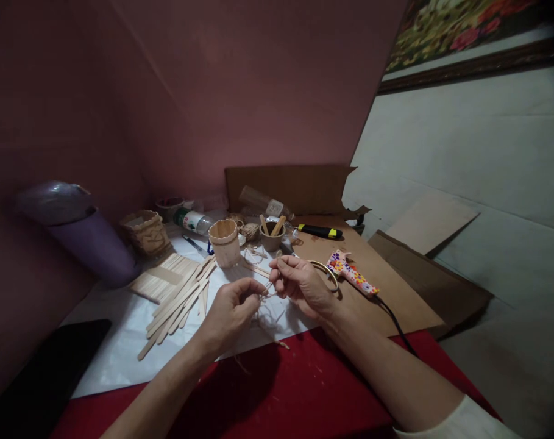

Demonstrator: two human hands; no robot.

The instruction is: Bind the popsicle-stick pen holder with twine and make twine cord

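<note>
My left hand [237, 311] is closed, thumb and forefinger pinching a thin strand of twine [268, 295]. Close beside it, my right hand [299, 280] is closed too, holding another part of the twine, with a small light loop rising above its fingertips. Loose strands trail below both hands over the white sheet. Just beyond my hands stands a small wooden-stick cup [224, 244]. To the left lie many flat craft sticks [180, 299] in a loose fan. A gold-coloured ring [328, 274] sits partly behind my right hand.
A flower-patterned glue gun [352, 273] with a black cord lies on cardboard [395, 305] at right, near a yellow-black utility knife [320, 231]. Behind are plastic bottles [192, 221] and a small pot [273, 241] holding sticks. A purple container [91, 244] leans at left.
</note>
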